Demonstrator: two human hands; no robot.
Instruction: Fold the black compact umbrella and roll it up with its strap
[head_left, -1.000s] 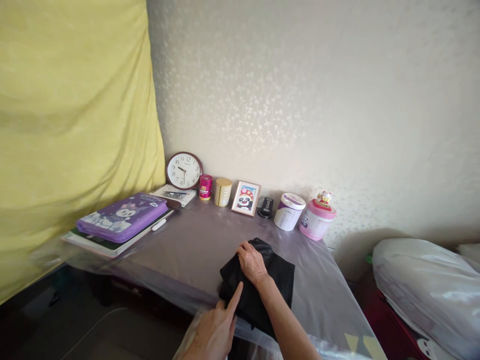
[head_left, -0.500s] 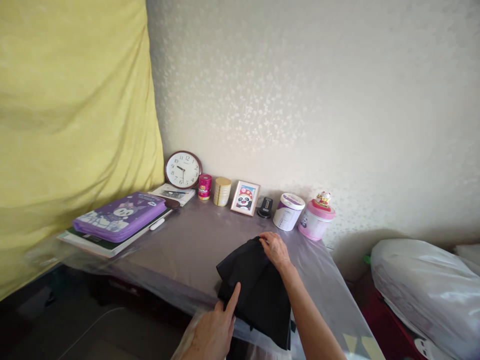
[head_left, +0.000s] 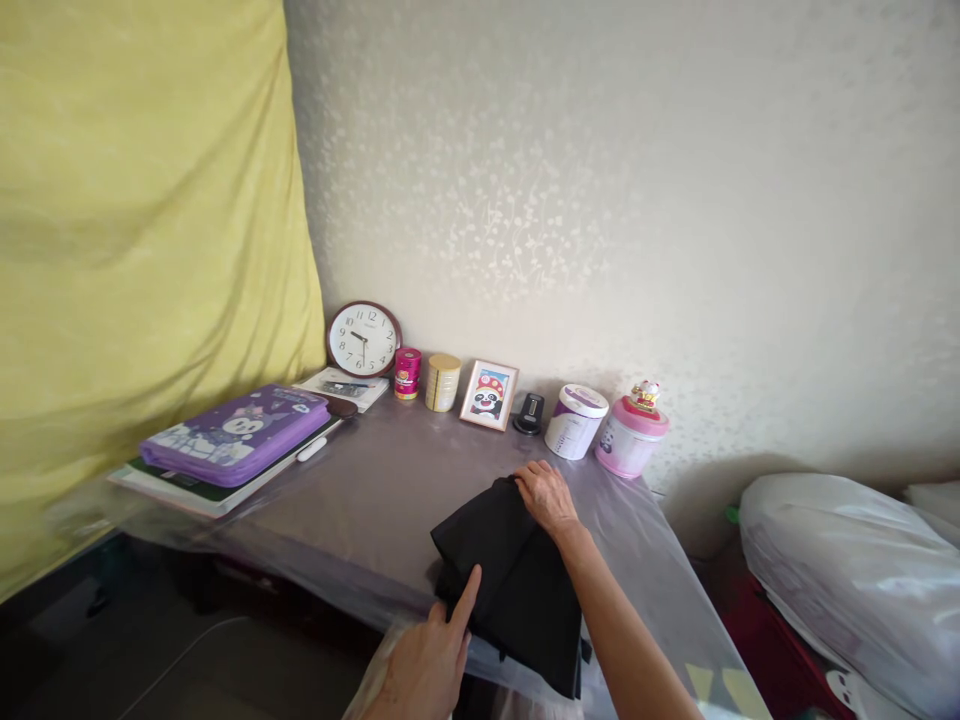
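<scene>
A black folding umbrella [head_left: 517, 590], closed but with its canopy cloth loose and in pleats, lies slanted over the front edge of the table. My right hand [head_left: 546, 495] is closed on its upper end, fingertips bent over the cloth. At the lower left, my left hand [head_left: 431, 655] holds the umbrella's near side, its index finger stretched along the fabric and the other fingers curled. What those curled fingers grip is hidden under the hand. A small strap end shows at the canopy's lower right edge.
Along the wall stand a round clock [head_left: 364, 340], a pink can [head_left: 407, 374], a yellow tin [head_left: 443, 384], a panda picture frame [head_left: 489, 396], a small black device [head_left: 529, 414], a white-purple tub [head_left: 576, 425] and a pink-lidded tub [head_left: 632, 440]. A purple case [head_left: 236, 435] lies on books at left.
The view has shifted very slightly. Both hands keep the same hold on the umbrella, with almost no movement.
</scene>
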